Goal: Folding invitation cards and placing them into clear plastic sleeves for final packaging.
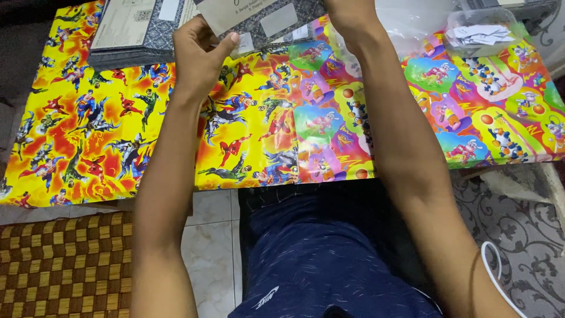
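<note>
Pinching hard now: your left hand (197,56) has its fingers (226,42) curled shut, thumb pressed onto the lower left corner of a pale grey card envelope (232,15) held up at the top edge of the view. Your right hand (353,17) meets the same envelope from the other side, but it runs out of the frame there, so you cannot tell how its fingers sit or whether they grip at all.

Below both forearms, the low bench (118,147) is wrapped in glossy cartoon paper: yellow and red with flying heroes on the left, green, pink and blue with round characters on the right.

Just behind your left hand lies a stack of dark speckled grey envelopes (129,35) with pale rectangular labels on top, flat on the far left of the bench. One more dark envelope with a blank white sticker (279,19) sits right under the one you hold.

Far right, well apart from both hands, a clear plastic tub (479,29) holds loose white paper slips. A clear plastic sheet (406,23) lies between it and your right wrist.

Down at floor level, a brown chequered woven mat (59,259) sits beside your left elbow.
</note>
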